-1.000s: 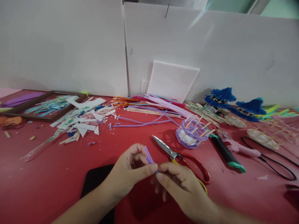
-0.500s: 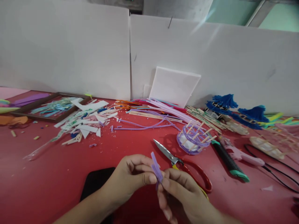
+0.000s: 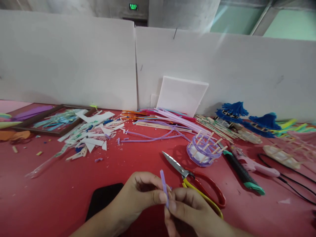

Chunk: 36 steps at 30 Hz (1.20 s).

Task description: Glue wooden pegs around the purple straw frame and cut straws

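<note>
A short purple pipe cleaner (image 3: 163, 182) stands nearly upright between my two hands, its tip showing above the fingers. My left hand (image 3: 142, 196) pinches it between thumb and fingers. From the other side, the thumb and fingers of my right hand (image 3: 189, 207) close on its lower part. The lower end is hidden by the fingers. Scissors (image 3: 180, 168) with one red and one yellow handle lie just behind my right hand. Farther back sits a round purple frame (image 3: 203, 150) with wooden sticks poking up through it.
A black phone-like slab (image 3: 103, 197) lies by my left forearm. At right are a black-and-green cutter (image 3: 243, 174) and a pink glue gun (image 3: 259, 168) with its cord. Paper scraps (image 3: 96, 131) and long pipe cleaners (image 3: 182, 120) lie before white boards (image 3: 74, 59).
The view has tilted up a little. The purple pipe cleaner looked wide and doubled before; now a single narrow strip shows. Both hands stay together around it.
</note>
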{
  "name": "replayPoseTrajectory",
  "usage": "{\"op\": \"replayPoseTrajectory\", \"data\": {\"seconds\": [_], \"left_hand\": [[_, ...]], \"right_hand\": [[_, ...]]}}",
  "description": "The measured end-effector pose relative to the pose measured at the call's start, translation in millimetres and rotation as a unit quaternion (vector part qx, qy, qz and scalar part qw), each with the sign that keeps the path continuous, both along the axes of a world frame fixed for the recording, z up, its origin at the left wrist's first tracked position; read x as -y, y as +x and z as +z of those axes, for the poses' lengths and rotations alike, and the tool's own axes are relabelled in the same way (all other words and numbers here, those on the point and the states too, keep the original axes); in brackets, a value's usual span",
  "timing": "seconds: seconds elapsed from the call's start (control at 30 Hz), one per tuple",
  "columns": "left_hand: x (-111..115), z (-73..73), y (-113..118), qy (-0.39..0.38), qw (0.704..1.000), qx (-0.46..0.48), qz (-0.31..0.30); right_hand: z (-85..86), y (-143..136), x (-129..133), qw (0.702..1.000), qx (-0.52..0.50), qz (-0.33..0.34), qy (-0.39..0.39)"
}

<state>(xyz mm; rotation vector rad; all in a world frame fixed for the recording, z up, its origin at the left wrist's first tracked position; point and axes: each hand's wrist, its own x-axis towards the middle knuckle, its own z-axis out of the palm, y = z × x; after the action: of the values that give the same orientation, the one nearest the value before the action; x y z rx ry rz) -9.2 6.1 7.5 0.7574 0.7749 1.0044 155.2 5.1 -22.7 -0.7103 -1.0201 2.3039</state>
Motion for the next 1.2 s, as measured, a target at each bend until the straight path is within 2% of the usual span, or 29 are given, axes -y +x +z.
{"op": "replayPoseTrajectory", "data": {"seconds": [0.37,0.63,0.73,0.83,0.9,0.93,0.97,1.0,1.07,1.1,1.13,1.2], "left_hand": [[0.1,1.5,3.7,0.044,0.996,-0.053,0.051],[0.7,-5.7,2.2,0.057,0.998,-0.012,0.035],[0.3,-5.8,1.3,0.062,0.996,-0.041,0.049],[-1.5,-5.0,0.2,0.068,0.991,-0.086,0.076],[-2.6,-5.2,-0.2,0.07,0.99,-0.092,0.083],[-2.9,-5.5,-0.4,0.069,0.99,-0.091,0.085],[-3.2,-5.9,-0.5,0.066,0.99,-0.091,0.086],[-3.3,-6.4,-0.8,0.062,0.99,-0.096,0.085],[-3.3,-7.2,-1.4,0.059,0.988,-0.12,0.078],[-3.3,-7.5,-1.8,0.063,0.986,-0.137,0.076],[-3.4,-7.7,-2.1,0.07,0.983,-0.152,0.076],[-3.7,-8.3,-2.5,0.084,0.978,-0.173,0.081]], "right_hand": [[7.2,-1.7,0.3,0.997,0.065,-0.049,0.012],[-3.0,-3.0,-0.7,0.998,0.055,-0.022,-0.037],[0.9,8.0,-6.4,0.997,0.074,0.007,-0.038],[12.2,30.7,-16.6,0.992,0.118,0.042,0.018],[19.4,50.3,-24.6,0.976,0.175,0.046,0.118],[21.5,60.3,-28.3,0.954,0.222,0.028,0.2],[22.3,69.9,-31.6,0.912,0.277,0.004,0.302],[21.6,78.5,-34.3,0.855,0.322,-0.026,0.406],[16.8,91.3,-37.2,0.732,0.396,-0.067,0.55],[13.4,94.8,-37.4,0.684,0.421,-0.071,0.592],[10.3,96.4,-36.8,0.65,0.452,-0.064,0.608],[6.3,94.4,-34.4,0.61,0.537,-0.021,0.582]]}}
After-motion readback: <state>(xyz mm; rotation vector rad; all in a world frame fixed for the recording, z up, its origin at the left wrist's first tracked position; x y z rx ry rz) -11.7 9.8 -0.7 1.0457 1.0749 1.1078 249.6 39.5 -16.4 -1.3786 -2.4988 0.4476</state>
